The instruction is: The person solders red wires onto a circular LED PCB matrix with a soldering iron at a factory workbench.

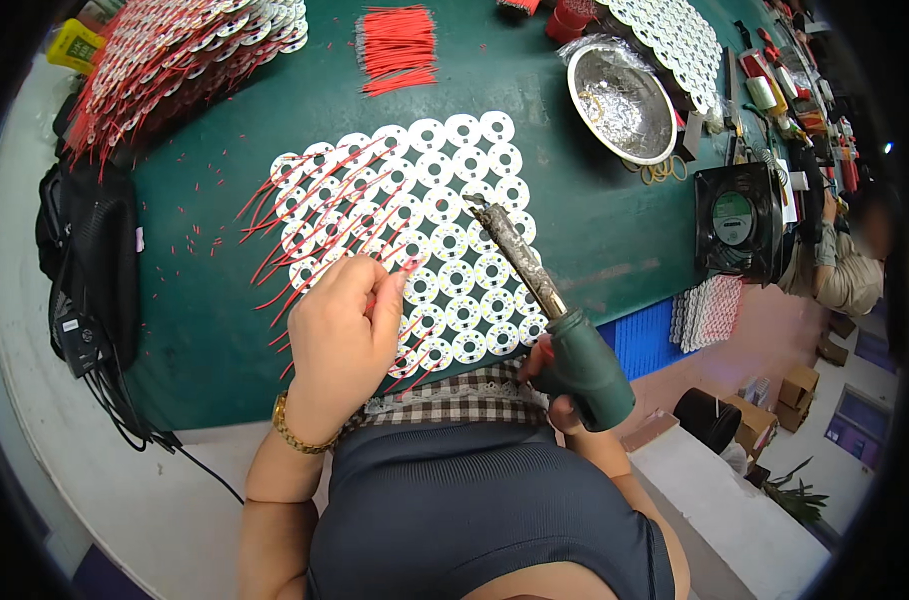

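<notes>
The panel of ring-shaped white LED boards (437, 240) lies flat on the green table (595, 250) before the person, probably for easy reach. Above it, the left hand (345, 320) pinches thumb and fingers closed, apparently steadying a thin red wire (412, 266). The right hand (564, 411) wraps the handle of the soldering iron (590, 375), seemingly to angle its tip over the boards. Cut red wires (399, 45) lie beyond, likely grouped for picking.

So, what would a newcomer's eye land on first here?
Probably the large green-handled soldering iron in the right fingers, slanting over the right part of a grid of white ring-shaped boards on the green table. Next, the thin red wires fanning across the grid's left side. Then the big heap of similar boards and wires at the upper left.
</notes>
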The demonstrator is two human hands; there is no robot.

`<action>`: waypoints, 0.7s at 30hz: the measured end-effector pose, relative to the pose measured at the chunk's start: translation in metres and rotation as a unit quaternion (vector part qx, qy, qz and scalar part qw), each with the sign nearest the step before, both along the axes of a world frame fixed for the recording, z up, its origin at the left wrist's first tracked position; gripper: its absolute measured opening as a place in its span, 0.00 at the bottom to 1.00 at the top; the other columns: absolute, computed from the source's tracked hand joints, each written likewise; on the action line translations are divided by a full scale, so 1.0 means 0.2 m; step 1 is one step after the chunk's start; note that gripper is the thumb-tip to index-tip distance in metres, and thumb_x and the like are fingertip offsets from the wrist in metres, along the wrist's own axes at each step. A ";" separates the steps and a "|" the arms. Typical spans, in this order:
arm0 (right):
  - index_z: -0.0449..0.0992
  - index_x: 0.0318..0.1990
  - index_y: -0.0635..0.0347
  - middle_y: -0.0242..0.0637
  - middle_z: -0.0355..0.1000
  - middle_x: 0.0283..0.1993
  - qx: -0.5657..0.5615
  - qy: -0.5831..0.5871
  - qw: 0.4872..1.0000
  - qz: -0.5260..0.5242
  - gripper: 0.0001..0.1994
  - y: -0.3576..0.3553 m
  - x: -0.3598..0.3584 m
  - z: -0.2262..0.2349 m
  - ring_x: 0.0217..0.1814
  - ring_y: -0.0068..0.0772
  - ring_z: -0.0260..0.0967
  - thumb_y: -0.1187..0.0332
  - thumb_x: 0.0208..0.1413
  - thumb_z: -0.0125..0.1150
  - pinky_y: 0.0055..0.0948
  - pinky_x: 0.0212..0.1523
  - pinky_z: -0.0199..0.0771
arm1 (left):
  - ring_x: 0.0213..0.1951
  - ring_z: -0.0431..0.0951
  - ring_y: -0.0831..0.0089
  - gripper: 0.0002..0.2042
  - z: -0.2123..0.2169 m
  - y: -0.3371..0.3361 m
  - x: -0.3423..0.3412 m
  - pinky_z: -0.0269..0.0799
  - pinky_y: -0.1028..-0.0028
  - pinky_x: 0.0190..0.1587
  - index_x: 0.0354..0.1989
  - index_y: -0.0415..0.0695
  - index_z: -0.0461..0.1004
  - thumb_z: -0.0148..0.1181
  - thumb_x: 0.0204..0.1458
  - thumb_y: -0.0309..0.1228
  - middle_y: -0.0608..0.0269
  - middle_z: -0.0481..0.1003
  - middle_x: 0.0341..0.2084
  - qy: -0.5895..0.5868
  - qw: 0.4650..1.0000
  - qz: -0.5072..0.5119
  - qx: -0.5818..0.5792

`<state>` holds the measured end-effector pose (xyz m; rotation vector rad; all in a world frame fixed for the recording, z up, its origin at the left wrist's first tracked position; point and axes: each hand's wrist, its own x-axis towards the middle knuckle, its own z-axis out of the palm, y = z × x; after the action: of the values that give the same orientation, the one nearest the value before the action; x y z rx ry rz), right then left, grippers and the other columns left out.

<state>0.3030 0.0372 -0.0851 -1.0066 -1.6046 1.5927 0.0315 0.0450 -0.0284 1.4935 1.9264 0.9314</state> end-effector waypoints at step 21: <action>0.75 0.46 0.65 0.44 0.75 0.40 0.142 -0.084 0.981 0.104 0.27 0.02 0.03 0.06 0.35 0.45 0.76 0.51 0.44 0.64 0.33 0.34 0.76 | 0.17 0.61 0.70 0.10 -0.04 0.00 0.01 0.57 0.70 0.22 0.24 0.39 0.68 0.59 0.54 0.28 0.61 0.64 0.15 0.069 0.997 0.016 0.015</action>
<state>0.3086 0.0421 -0.0737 -0.8593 -2.0441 1.3836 0.0328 0.0457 -0.0359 1.5858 2.0466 0.8943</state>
